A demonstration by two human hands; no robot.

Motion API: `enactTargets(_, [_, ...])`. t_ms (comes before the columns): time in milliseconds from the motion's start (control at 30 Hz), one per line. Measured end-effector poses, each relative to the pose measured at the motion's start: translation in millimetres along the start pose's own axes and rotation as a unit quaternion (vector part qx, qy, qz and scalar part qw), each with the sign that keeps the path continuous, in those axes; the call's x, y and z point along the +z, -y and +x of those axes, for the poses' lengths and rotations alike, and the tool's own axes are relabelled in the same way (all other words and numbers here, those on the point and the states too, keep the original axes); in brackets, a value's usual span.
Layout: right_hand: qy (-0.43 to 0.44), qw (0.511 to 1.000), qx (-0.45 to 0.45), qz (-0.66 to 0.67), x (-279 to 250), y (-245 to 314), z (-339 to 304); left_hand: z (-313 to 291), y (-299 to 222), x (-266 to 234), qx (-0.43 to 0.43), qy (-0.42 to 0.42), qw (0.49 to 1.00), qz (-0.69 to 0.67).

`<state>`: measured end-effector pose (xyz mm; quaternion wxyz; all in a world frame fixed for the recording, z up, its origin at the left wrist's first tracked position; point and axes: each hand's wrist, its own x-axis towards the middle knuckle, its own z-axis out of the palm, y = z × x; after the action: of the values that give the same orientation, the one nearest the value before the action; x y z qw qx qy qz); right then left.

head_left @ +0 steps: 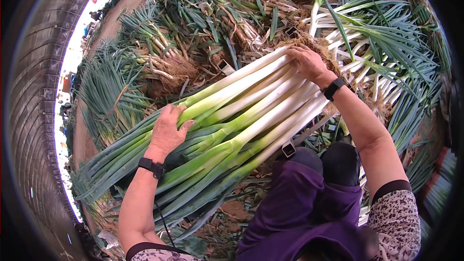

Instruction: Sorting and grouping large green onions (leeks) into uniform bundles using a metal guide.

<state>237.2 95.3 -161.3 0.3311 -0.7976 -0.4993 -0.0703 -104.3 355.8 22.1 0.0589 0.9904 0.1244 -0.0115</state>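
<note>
Green onions (251, 108) slant across the frame's middle; the left hand (169, 128) lies over them, thumb spread wide, while the right hand (311, 64) curls upper right, how tightly I can't tell.

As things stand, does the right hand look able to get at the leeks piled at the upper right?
Probably yes: the right hand is near that pile with no clear barrier between, though it would likely need to leave the bundle first.

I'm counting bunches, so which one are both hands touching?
The large central bunch: the left hand touches its green part, the right hand its white end. No hand touches the other bunches.
</note>
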Motion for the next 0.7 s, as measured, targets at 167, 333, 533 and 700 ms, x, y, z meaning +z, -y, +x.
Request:
enactTargets(167, [0.037,0.999,0.015,-0.019,-3.1,-0.1,3.8,-7.6,10.7,-1.7,-0.006,-0.017,0.999,0.043])
enactTargets(333, [0.058,0.998,0.014,-0.013,-11.5,-2.3,0.2,-22.0,9.2,-20.9,0.036,-0.032,0.995,0.084])
enactTargets(533, [0.061,0.995,0.048,0.063,-10.4,-6.5,5.5,-17.1,14.5,-46.6,0.072,0.018,0.995,0.072])
enactTargets(700, [0.032,0.981,0.106,0.159,-26.8,-8.7,1.2,15.5,-2.9,-105.7,-0.004,0.113,0.994,-0.01])
